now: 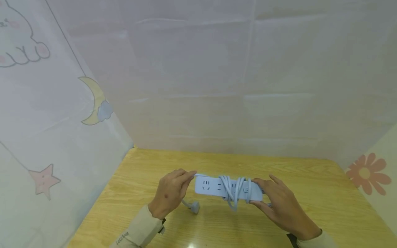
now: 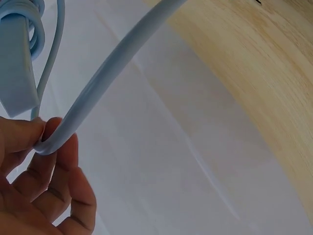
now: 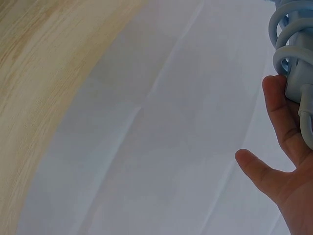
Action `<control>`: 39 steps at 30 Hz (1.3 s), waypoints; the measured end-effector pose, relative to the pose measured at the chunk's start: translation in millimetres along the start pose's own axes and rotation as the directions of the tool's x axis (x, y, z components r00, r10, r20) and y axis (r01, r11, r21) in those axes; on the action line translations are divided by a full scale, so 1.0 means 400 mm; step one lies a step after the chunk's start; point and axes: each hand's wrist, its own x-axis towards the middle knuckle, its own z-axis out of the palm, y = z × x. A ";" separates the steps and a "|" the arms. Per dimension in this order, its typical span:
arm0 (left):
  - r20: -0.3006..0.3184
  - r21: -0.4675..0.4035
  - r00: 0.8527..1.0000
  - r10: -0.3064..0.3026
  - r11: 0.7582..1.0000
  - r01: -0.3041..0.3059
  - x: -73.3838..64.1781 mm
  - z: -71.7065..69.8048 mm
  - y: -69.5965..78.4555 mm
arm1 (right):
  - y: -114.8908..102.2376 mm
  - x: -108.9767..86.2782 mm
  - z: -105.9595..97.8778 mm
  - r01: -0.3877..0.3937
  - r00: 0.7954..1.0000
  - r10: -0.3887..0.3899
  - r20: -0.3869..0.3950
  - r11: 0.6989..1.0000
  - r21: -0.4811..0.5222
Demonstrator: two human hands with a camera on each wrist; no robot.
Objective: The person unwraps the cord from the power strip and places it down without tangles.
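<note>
A white power strip (image 1: pixel 211 186) is held up above the table, its sockets facing me and several turns of its cable (image 1: pixel 238 187) wound round its middle and right part. My left hand (image 1: pixel 172 193) pinches the cable between thumb and fingertips beside the strip's left end; the left wrist view shows the cord (image 2: pixel 105 76) bending at the fingertips. From there the cord runs down to a plug (image 1: pixel 194 207) hanging below. My right hand (image 1: pixel 283 203) grips the strip's right end, thumb along the lower edge and fingers at the upper edge. In the right wrist view, one finger (image 3: pixel 279 110) lies against the end.
Under the hands is a wood-grain table (image 1: pixel 139 165). Pale sheeting (image 1: pixel 192 86) hangs behind it and on both sides, printed with a moon (image 1: pixel 93 100), a star (image 1: pixel 44 181) and a flower (image 1: pixel 366 172).
</note>
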 end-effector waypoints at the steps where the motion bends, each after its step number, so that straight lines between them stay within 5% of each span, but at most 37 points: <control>1: 0.006 0.002 1.000 -0.001 1.000 0.001 0.000 -0.001 -0.001 | 0.000 0.000 0.001 0.002 1.000 -0.002 -0.004 1.000 0.004; 11: 0.147 0.054 0.987 -0.066 0.997 0.059 -0.009 -0.012 -0.005 | -0.002 0.003 -0.002 -0.049 0.999 0.049 0.011 0.999 -0.007; 17: 0.218 0.022 0.976 -0.013 1.000 0.008 -0.010 -0.021 -0.009 | 0.002 0.002 0.002 -0.033 0.999 0.033 -0.014 0.999 0.001; 24: 0.366 -0.071 0.930 0.018 0.997 0.009 -0.013 -0.036 -0.010 | 0.003 0.003 0.002 -0.038 0.999 0.038 -0.006 0.999 0.002; 33: 0.434 -0.095 0.899 0.060 0.995 -0.021 -0.023 -0.042 -0.009 | 0.003 0.001 0.005 -0.042 0.999 0.042 -0.007 0.999 -0.002; 39: 0.502 -0.094 0.862 0.076 0.995 -0.033 -0.028 -0.049 -0.007 | 0.003 -0.003 0.008 -0.043 0.999 0.043 -0.007 0.999 -0.006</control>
